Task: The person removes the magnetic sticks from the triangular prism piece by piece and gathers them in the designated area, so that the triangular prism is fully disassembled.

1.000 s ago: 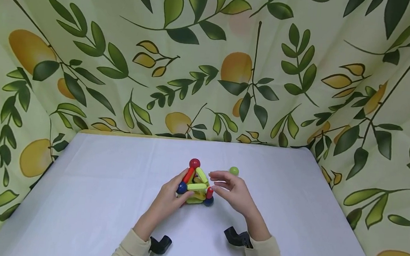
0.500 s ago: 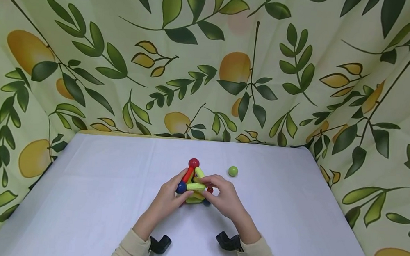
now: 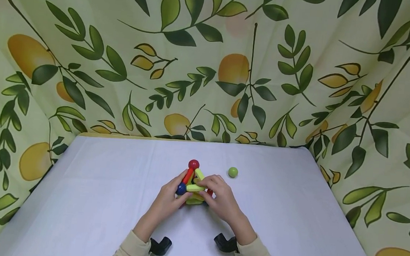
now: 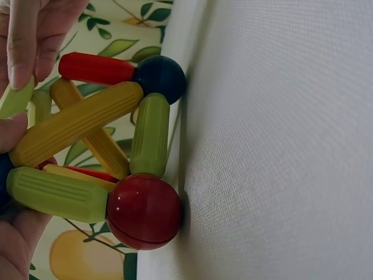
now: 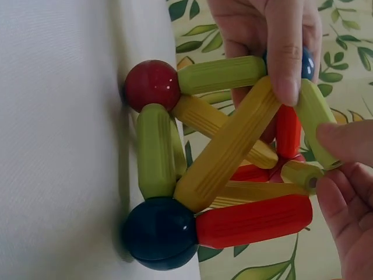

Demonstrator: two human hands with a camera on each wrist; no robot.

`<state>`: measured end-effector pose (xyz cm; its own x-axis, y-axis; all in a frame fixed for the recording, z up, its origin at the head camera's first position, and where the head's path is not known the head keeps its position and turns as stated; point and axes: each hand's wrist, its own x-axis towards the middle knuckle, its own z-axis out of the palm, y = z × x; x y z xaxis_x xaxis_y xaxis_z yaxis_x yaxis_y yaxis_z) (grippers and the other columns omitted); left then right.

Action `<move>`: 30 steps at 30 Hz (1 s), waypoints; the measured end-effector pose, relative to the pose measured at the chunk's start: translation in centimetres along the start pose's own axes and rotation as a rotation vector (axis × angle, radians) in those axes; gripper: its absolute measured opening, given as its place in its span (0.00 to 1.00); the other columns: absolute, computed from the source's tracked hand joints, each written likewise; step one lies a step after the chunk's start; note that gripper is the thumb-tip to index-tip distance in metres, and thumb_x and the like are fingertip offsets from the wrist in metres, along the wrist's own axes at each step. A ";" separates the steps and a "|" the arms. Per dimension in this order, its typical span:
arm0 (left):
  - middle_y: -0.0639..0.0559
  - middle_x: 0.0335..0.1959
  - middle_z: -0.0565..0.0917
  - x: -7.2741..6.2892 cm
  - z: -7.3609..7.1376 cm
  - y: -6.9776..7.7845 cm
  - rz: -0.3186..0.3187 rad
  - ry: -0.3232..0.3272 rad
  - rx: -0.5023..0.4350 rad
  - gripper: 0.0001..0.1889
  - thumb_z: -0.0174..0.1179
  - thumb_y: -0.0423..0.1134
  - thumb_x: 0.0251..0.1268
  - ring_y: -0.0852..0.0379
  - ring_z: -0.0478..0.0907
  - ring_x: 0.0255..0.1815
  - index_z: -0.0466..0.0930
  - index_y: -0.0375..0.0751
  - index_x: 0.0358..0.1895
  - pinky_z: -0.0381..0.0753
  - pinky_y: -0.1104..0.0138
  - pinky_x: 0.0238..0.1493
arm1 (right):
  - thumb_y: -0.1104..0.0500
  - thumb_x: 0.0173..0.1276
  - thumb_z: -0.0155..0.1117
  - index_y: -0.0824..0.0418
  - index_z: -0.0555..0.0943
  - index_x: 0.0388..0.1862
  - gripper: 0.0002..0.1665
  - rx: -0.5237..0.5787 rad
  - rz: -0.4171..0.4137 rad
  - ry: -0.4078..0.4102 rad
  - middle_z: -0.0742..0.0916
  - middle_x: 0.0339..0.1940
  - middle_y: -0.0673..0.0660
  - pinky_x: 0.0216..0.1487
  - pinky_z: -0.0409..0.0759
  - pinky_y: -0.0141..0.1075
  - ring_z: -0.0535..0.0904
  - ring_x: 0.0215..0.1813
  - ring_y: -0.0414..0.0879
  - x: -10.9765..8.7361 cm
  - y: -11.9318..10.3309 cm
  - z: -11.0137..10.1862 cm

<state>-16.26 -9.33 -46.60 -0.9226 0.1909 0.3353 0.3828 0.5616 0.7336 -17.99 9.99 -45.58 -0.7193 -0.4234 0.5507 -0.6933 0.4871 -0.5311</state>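
left hand (image 3: 166, 194) seems to grip the blue ball (image 3: 181, 189), partly hidden tho; right hand (image 3: 222, 199) pinches a light green rod (image 5: 313, 114), green ball (image 3: 233, 172) sits apart.

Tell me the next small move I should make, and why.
Probably reach the right hand for the green ball. It lies apart on the table, while one red rod and the pinched green rod each show an end without a ball.

green ball (image 3: 233, 172), lying alone | white-covered table (image 3: 293, 210) | leaf-and-fruit backdrop (image 3: 197, 53) behind, apparently cloth
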 end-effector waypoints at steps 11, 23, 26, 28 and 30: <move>0.39 0.61 0.75 0.0 -0.1 0.2 0.008 0.004 0.009 0.36 0.67 0.37 0.57 0.44 0.75 0.60 0.62 0.37 0.70 0.78 0.57 0.54 | 0.67 0.54 0.72 0.61 0.85 0.41 0.14 0.076 -0.044 0.137 0.84 0.39 0.52 0.31 0.82 0.33 0.79 0.36 0.42 0.0 0.0 0.1; 0.39 0.63 0.73 0.0 -0.2 0.4 -0.061 -0.030 0.003 0.37 0.66 0.38 0.59 0.43 0.73 0.63 0.59 0.41 0.71 0.77 0.55 0.56 | 0.68 0.60 0.67 0.67 0.83 0.44 0.12 0.308 0.389 0.389 0.83 0.45 0.61 0.49 0.79 0.25 0.79 0.47 0.39 -0.3 4.5 -5.4; 0.40 0.63 0.73 -0.1 -0.1 0.4 -0.065 -0.033 -0.004 0.37 0.65 0.38 0.59 0.43 0.72 0.63 0.59 0.42 0.71 0.76 0.55 0.56 | 0.68 0.61 0.66 0.69 0.82 0.46 0.14 0.320 0.516 0.409 0.82 0.47 0.63 0.47 0.79 0.22 0.79 0.46 0.35 -1.0 6.7 -6.9; 0.40 0.63 0.73 -0.1 -0.1 0.4 -0.065 -0.032 -0.010 0.37 0.65 0.38 0.59 0.43 0.72 0.63 0.60 0.42 0.71 0.76 0.55 0.56 | 0.68 0.61 0.65 0.68 0.81 0.48 0.15 0.310 0.604 0.408 0.82 0.49 0.63 0.45 0.78 0.20 0.79 0.46 0.35 -1.6 8.0 -7.5; 0.40 0.63 0.74 -0.1 0.0 0.3 -0.063 -0.029 -0.012 0.37 0.65 0.38 0.59 0.43 0.73 0.63 0.60 0.43 0.71 0.76 0.55 0.56 | 0.67 0.62 0.65 0.67 0.81 0.49 0.16 0.285 0.676 0.387 0.82 0.50 0.63 0.43 0.77 0.18 0.79 0.49 0.40 -2.2 9.1 -7.8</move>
<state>-16.05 -9.18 -46.37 -0.9460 0.1785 0.2707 0.3238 0.5639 0.7597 -22.44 21.34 -46.59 -0.9551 0.2096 0.2093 -0.1388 0.3075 -0.9414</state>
